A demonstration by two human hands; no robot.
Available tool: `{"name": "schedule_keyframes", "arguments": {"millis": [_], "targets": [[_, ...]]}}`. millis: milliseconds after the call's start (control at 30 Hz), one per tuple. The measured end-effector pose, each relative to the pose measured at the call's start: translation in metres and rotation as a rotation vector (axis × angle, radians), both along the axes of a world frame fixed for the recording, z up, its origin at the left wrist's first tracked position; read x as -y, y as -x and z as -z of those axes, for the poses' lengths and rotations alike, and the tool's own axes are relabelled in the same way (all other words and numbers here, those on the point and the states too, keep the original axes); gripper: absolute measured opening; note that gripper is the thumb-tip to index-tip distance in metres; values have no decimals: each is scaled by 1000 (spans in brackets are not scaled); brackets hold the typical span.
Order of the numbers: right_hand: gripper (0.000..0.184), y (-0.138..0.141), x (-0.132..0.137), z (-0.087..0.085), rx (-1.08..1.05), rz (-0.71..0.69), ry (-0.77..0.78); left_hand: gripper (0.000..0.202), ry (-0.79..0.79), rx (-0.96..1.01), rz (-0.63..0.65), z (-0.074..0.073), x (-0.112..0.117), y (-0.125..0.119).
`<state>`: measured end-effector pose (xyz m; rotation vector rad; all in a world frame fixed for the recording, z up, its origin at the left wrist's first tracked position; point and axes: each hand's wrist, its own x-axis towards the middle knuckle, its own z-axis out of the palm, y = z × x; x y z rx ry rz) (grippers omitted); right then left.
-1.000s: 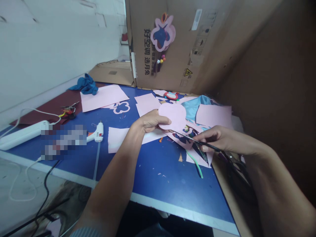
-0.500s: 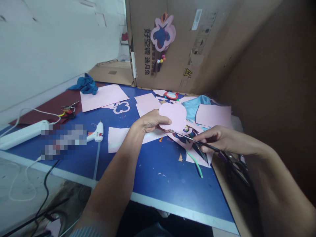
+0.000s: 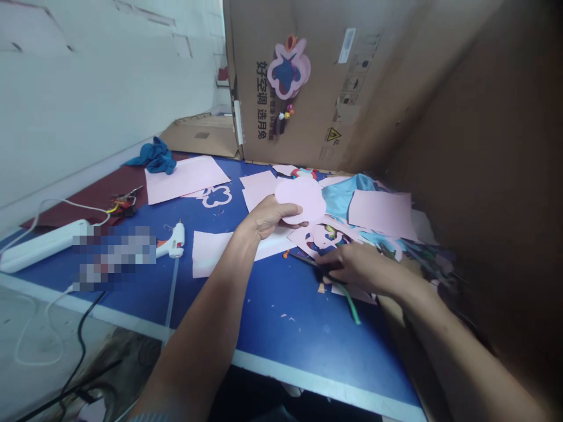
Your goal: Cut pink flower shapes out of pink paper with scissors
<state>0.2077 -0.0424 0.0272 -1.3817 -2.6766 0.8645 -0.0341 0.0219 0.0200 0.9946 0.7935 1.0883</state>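
My left hand (image 3: 272,217) pinches a pale pink paper cut-out (image 3: 303,199) with a rounded, lobed outline, thumb on top and fingers beneath, held above the table. To the right, my right hand (image 3: 352,266) is low over the table with its fingers closed round dark scissors (image 3: 305,259). The blades point left and the handles are mostly hidden by the hand. A green strip (image 3: 352,308) lies just below that hand. Pink paper scraps (image 3: 323,235) with curved cut edges lie between the two hands.
A white glue gun (image 3: 176,239) and a white power strip (image 3: 44,245) with cables lie at left. Pink sheets (image 3: 187,179), a blue cloth (image 3: 156,157) and light-blue fabric (image 3: 345,196) cover the back. A cardboard wall (image 3: 316,129) bearing a pink flower ornament (image 3: 288,70) stands behind.
My right hand has come down and left with the scissors, away from the cut-out and closer to the table. The left hand with the cut-out has shifted slightly left.
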Motion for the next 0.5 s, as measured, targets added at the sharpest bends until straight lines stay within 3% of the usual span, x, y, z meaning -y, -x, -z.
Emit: {"name": "schedule_keyframes", "arguments": {"millis": [67,300,367,500], "targets": [[34,13,8,3,102,10,-163,43,-19,18,-29,-1,1,-3],[27,39,24,6,211,8,-399,41,-38,60,-80,-9,8,-17],[23,39,21,8,123,-6,-321,41,-43,70,-94,-10,9,-20],[41,32,13,9,-154,-32,-26,45,-64,81,-136,-10,11,-24]]}}
